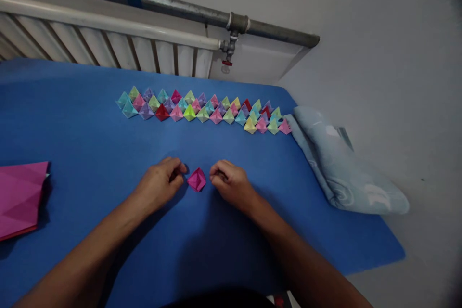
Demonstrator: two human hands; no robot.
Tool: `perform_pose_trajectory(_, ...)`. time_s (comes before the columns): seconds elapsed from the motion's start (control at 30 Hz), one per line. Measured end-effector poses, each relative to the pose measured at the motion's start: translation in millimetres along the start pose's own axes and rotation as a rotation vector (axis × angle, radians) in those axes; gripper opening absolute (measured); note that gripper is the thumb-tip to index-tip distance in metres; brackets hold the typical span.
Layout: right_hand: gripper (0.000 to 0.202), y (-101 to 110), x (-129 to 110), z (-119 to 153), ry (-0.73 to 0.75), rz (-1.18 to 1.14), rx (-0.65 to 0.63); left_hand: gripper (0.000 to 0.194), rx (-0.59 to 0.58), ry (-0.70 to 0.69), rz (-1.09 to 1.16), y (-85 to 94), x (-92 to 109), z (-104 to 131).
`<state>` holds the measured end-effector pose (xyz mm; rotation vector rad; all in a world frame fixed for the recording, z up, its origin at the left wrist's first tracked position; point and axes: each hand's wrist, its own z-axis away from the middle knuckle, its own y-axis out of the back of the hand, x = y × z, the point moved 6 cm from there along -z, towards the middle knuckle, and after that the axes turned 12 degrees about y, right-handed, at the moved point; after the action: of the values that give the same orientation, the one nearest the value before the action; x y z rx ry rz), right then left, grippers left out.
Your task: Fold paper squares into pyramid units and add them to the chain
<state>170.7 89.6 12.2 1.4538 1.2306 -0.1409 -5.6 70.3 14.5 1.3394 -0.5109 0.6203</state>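
A small magenta folded-paper piece [197,180], diamond-shaped with a raised centre, sits on the blue surface [151,255] between my hands. Just left of it is my left hand [164,180], with fingers bent and the thumb apart from the index finger, holding nothing. On the other side, my right hand [231,183] is loosely curled, thumb and index finger close together, with nothing visible in it. A narrow gap separates the right fingertips from the magenta piece. Farther back, several similar folded-paper pieces [189,112] stand in close rows of mixed colours.
A stack of pink paper sheets [19,197] lies at the left edge. A folded light-blue patterned cloth [325,159] lies along the right edge, touching the end of the rows. Behind the surface are a white radiator [144,55] and a metal pipe [180,7].
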Motion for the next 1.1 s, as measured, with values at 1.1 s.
perform_pose_trajectory(1.1,0.031,-10,-16,8,0.175,0.059,-0.302,0.022,-0.250,-0.282,-0.262,-14.1,14,16)
